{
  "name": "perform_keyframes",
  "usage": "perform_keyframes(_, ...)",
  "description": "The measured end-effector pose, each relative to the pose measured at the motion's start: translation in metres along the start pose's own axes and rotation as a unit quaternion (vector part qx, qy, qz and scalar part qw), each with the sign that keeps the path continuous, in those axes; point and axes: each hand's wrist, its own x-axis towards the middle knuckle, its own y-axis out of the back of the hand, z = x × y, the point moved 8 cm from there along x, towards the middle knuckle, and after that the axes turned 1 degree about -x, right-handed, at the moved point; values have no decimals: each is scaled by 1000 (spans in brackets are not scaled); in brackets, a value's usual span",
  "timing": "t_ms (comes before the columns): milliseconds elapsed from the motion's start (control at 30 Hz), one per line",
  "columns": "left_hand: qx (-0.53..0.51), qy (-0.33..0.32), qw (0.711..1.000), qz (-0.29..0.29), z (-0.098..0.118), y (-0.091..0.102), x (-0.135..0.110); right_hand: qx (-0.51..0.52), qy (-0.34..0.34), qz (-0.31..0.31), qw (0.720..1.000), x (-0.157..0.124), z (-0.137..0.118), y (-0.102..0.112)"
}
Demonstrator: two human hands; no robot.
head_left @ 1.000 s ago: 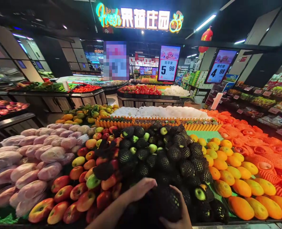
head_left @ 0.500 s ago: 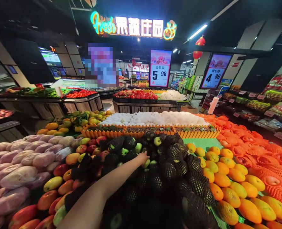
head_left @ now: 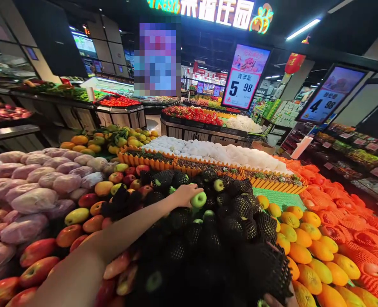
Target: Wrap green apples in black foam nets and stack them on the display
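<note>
Already the left hand (head_left: 184, 195) is closed around a bare green apple (head_left: 198, 199) atop the heap of black-netted apples (head_left: 230, 221); the right hand (head_left: 276, 301), barely in view at the bottom edge, clutches an empty black foam net (head_left: 265, 268), not yet fitted over the apple

Bare green apple (head_left: 198, 199), round, glossy, no net sleeve, gripped atop pile of black-netted green apples (head_left: 236, 209), mid-display.
</note>
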Motion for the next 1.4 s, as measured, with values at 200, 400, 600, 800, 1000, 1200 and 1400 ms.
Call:
perform_keyframes(200,-42,60,965,253,-12,71,-124,-246,170,-182,937,116,-108,-86)
perform_keyframes(400,-53,115,915,384,-9,61,-239,-556,182,-305,751,198,-73,-226)
perform_keyframes(600,6,200,870,451,-25,25,-338,-634,131,-382,659,208,-10,-301)
perform_keyframes(800,-61,298,823,479,-34,-4,-379,-665,89,-396,627,192,4,-319)
perform_keyframes(1000,-226,227,838,441,-5,-13,-314,-626,136,-371,672,167,-84,-296)
perform_keyframes(1200,-399,64,846,348,57,-16,-240,-85,-17,-556,827,19,-108,-249)
perform_keyframes(1400,-369,-46,904,211,71,8,-219,68,-261,-245,931,-36,32,-186)
